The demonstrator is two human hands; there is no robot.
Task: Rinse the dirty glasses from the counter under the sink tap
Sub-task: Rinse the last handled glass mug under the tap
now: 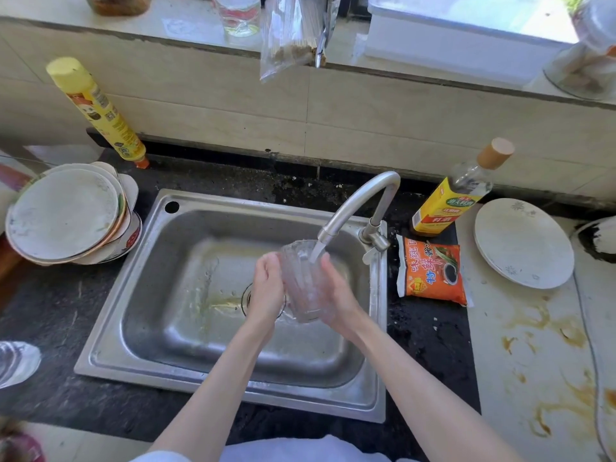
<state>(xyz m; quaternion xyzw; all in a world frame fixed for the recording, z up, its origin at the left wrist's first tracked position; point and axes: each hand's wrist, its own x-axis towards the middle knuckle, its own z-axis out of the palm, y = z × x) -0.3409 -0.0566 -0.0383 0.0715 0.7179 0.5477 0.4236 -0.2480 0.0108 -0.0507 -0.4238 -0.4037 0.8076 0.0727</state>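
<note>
Step in hand: rinsing. A clear ribbed glass is held upright over the sink, its mouth directly beneath the tap spout, with the water stream running into it. The left hand cups the glass's left wall and the right hand its right wall; the grip on both sides is fingers curled round the glass, which sits between the two palms above the drain.

A second glass lies at the far left edge of the view, on or beside the dark worktop; its condition cannot be judged. Stacked plates stand left of the sink; a sauce bottle, an orange packet and a white plate lie to the right.

Assessment: the task appears part-way through, one glass under water. The next move likely calls for tipping the glass to empty it, keeping a firm hold since the wet walls will be slippery, then setting it aside and fetching the remaining glass.
</note>
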